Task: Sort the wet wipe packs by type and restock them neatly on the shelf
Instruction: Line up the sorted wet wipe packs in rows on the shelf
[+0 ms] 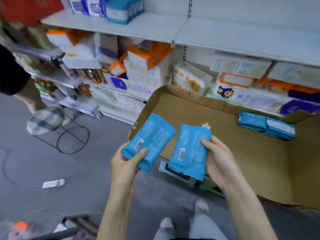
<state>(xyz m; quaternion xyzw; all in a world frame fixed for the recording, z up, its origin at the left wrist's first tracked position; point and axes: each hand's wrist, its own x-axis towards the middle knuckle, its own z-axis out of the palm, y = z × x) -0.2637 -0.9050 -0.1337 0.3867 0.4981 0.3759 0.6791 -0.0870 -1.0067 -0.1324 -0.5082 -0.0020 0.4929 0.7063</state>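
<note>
Our left grip [124, 161] curls round one blue pack [150, 141], our right grip [218, 160] round a second pack [188, 151], over the cardboard box [259, 153] corner; we compare types, then shelve them squarely.

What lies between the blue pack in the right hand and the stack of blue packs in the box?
Only bare floor of the cardboard box lies between that pack and the stack, in the head view.

1. The left hand [125, 163] reaches forward, thumb on top and fingers curled underneath, gripping the left blue pack [150, 135].
2. The right hand [220, 161], level with it and apart, grips the right blue pack [188, 146] by its side edge.
3. Both forearms are bare.
</note>
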